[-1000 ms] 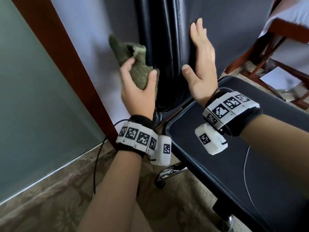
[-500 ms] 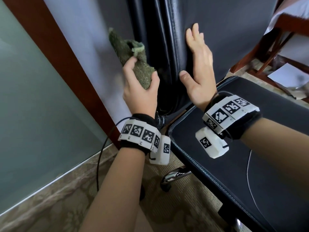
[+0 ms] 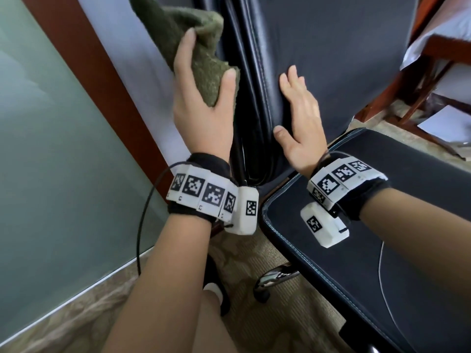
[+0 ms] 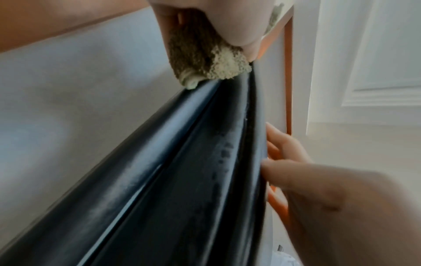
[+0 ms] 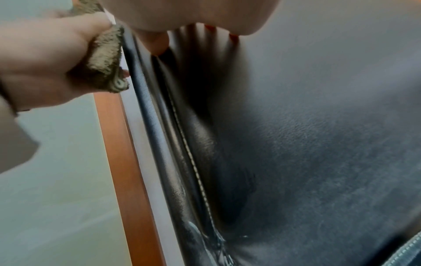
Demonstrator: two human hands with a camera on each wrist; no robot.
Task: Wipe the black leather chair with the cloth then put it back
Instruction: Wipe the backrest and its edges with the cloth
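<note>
Left hand point(image 3: 201, 110): grips the bunched green cloth point(image 3: 201, 47), pressing it on the backrest's side edge.
Right hand point(image 3: 300, 121): fingers straight, flat against the black leather chair point(image 3: 331, 47) backrest.

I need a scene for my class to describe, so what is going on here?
A person is wiping a black leather chair. The left hand grips a green cloth against the side edge of the backrest, while the right hand rests flat on the backrest's front, steadying it.
</note>
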